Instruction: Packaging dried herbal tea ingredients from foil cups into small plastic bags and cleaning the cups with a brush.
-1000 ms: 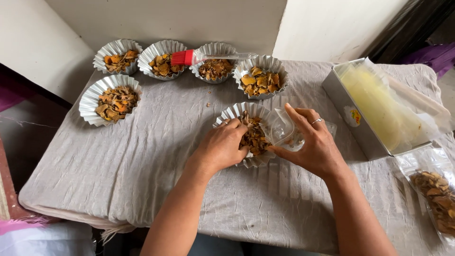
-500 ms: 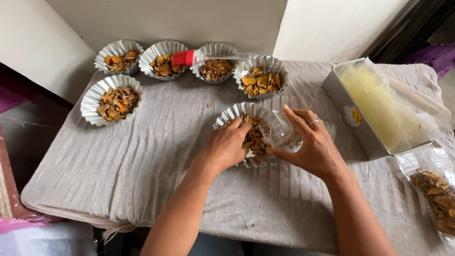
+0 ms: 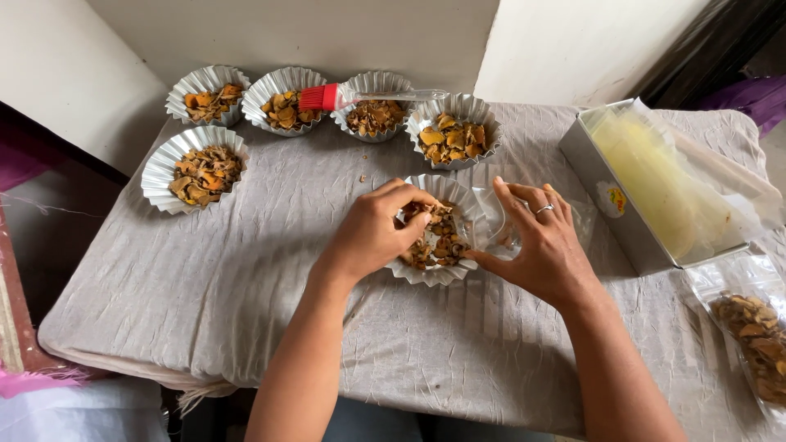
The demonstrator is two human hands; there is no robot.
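A fluted foil cup (image 3: 446, 272) of brown and orange dried pieces sits mid-table. My left hand (image 3: 377, 229) reaches into it from the left, fingers pinched on some of the pieces. My right hand (image 3: 536, 241), with a ring on one finger, holds a clear plastic bag (image 3: 499, 225) against the cup's right rim.
Several other filled foil cups stand along the back: (image 3: 195, 168), (image 3: 207, 96), (image 3: 282, 102), (image 3: 375, 106), (image 3: 453, 131). A red-headed brush (image 3: 327, 96) lies across two of them. A box of clear bags (image 3: 655, 180) and a filled bag (image 3: 749, 336) lie at right. Grey cloth (image 3: 246, 270) covers the table.
My left hand has shifted slightly inside the cup and its fingers have closed on the pieces. My right hand keeps the bag at the rim.
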